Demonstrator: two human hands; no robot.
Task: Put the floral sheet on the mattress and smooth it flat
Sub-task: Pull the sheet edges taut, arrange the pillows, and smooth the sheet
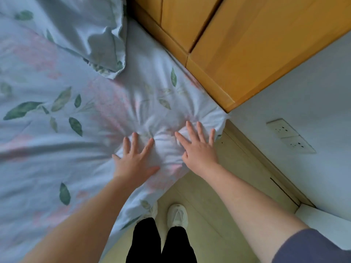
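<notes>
The floral sheet [62,114], pale blue with green leaves and pink blooms, covers the mattress across the left and middle of the view. It is puckered into radiating wrinkles at the near corner. My left hand [135,158] lies flat on that wrinkled patch with fingers spread. My right hand [198,147] presses flat beside it, close to the sheet's corner edge, fingers also apart. Neither hand grips the cloth. The mattress itself is hidden under the sheet.
A pillow [91,29] in matching fabric lies at the top left. A wooden wardrobe [247,44] stands against the bed's far side. A white wall with sockets [290,135] is at the right. My feet in white shoes [177,215] stand on pale flooring.
</notes>
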